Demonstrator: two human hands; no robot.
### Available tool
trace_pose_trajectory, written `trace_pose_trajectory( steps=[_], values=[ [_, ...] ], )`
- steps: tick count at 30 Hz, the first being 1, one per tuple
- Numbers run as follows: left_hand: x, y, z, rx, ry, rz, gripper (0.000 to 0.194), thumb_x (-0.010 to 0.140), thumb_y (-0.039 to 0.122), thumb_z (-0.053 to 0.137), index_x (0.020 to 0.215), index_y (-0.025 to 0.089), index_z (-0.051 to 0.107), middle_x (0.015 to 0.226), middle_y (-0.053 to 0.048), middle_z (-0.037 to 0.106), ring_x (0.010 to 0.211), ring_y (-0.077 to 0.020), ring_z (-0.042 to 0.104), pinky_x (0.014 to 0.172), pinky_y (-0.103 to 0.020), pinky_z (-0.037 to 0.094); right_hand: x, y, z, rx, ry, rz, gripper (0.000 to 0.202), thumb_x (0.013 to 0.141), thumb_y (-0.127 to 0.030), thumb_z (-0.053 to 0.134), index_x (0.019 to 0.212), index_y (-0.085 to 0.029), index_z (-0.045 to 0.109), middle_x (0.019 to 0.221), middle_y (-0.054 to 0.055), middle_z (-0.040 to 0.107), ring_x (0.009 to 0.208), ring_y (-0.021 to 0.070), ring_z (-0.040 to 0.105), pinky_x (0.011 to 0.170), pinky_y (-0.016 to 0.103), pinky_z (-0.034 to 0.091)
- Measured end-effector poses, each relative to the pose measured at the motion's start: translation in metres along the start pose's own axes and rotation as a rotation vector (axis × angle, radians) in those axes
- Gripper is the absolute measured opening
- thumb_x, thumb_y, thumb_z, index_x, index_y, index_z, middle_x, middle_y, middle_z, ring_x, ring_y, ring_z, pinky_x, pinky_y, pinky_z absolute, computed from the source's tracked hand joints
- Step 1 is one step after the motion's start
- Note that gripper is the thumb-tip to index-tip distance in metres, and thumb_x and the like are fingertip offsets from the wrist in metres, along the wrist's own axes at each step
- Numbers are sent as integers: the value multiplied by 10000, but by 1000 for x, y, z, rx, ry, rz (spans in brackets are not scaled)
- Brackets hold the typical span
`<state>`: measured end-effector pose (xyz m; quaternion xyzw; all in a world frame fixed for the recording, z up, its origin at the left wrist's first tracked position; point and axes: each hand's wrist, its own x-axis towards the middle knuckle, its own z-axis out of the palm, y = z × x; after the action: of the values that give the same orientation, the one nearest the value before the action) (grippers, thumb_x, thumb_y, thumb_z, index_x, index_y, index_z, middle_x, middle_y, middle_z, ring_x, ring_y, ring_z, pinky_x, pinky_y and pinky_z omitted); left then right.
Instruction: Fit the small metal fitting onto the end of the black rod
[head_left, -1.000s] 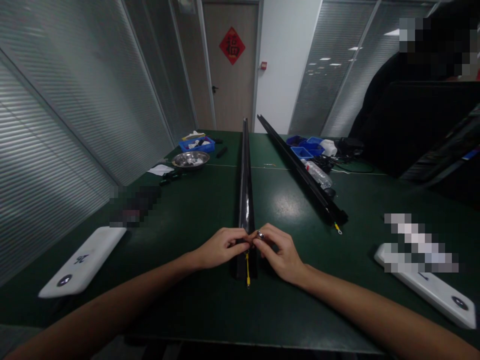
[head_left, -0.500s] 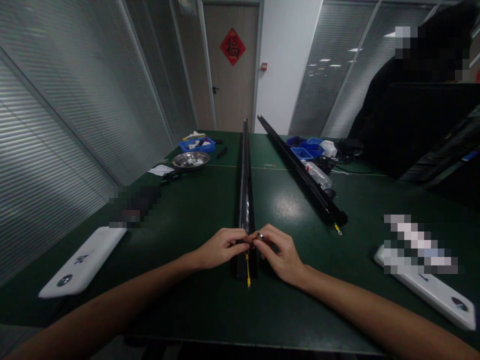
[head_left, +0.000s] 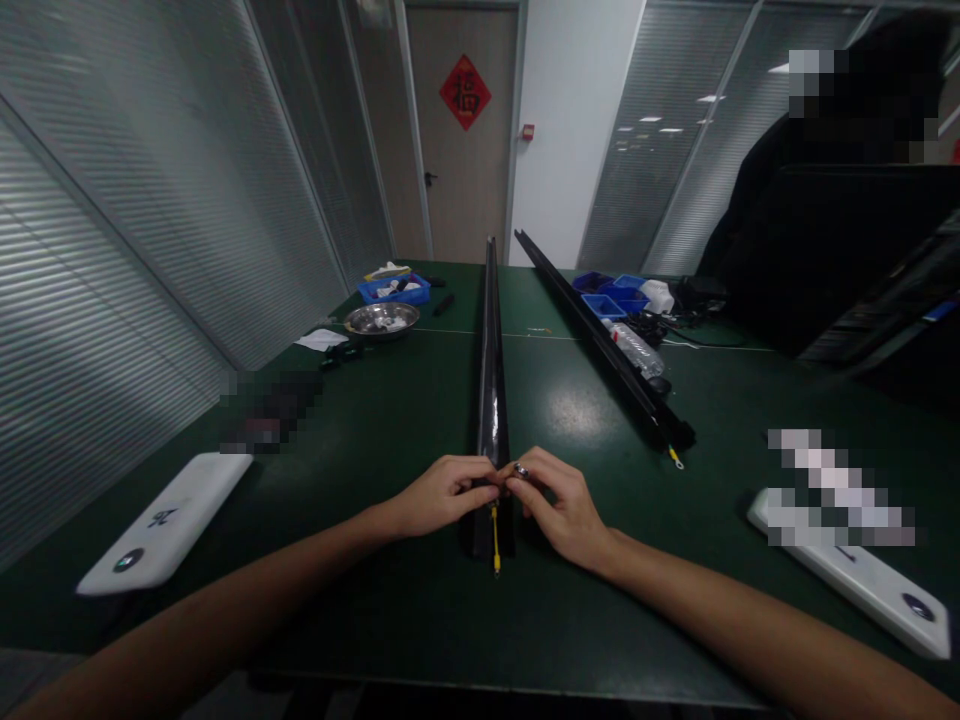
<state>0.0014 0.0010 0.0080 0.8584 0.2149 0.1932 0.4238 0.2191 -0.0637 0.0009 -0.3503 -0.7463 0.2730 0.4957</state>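
A long black rail [head_left: 491, 390] lies lengthwise on the green table, its near end between my hands. My left hand [head_left: 446, 493] is closed in a pinch at the rail's near end, from the left. From the right, my right hand [head_left: 559, 500], with a ring on one finger, pinches at the same spot, its fingertips touching those of my left hand. What the fingertips hold is too small and hidden to name. Below them a yellow wire [head_left: 496, 540] with a metal ring terminal hangs out of the rail's near end.
A second black rail [head_left: 600, 340] with a yellow lug lies to the right, near blue bins [head_left: 604, 306] and a plastic bottle [head_left: 637, 350]. Back left are a metal bowl [head_left: 360, 322] and blue tray [head_left: 375, 291]. White devices [head_left: 165, 525] flank both sides. A person [head_left: 757, 180] is at the right.
The yellow wire's free end has shifted very slightly to the left. Both hands keep their pinch at the same place.
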Motion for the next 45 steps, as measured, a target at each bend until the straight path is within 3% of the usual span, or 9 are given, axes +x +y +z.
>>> trace_pose_trajectory(
  steps=[17, 33, 45],
  values=[
    [1, 2, 0, -25, 6, -13, 216, 1043, 266, 526, 1073, 150, 707, 941, -43, 630, 855, -157, 590, 735, -233, 467, -1, 3, 2, 10, 3, 17, 168, 1022, -267, 604, 1079, -177, 733, 897, 65, 644, 738, 170, 614, 603, 272, 512],
    [0, -2, 0, -33, 1, -8, 213, 1042, 275, 531, 1051, 145, 699, 944, -45, 635, 862, -160, 586, 763, -243, 468, -1, 2, 1, 14, 5, 10, 176, 1027, -262, 595, 1085, -179, 739, 897, 62, 645, 743, 171, 624, 637, 289, 524],
    [0, -1, 1, -38, 12, -26, 224, 1034, 292, 535, 1040, 142, 701, 915, -41, 617, 810, -149, 570, 686, -223, 453, -1, 1, 1, 21, -9, 20, 197, 1041, -272, 571, 1102, -193, 740, 919, 65, 648, 750, 169, 634, 629, 281, 539]
  ],
)
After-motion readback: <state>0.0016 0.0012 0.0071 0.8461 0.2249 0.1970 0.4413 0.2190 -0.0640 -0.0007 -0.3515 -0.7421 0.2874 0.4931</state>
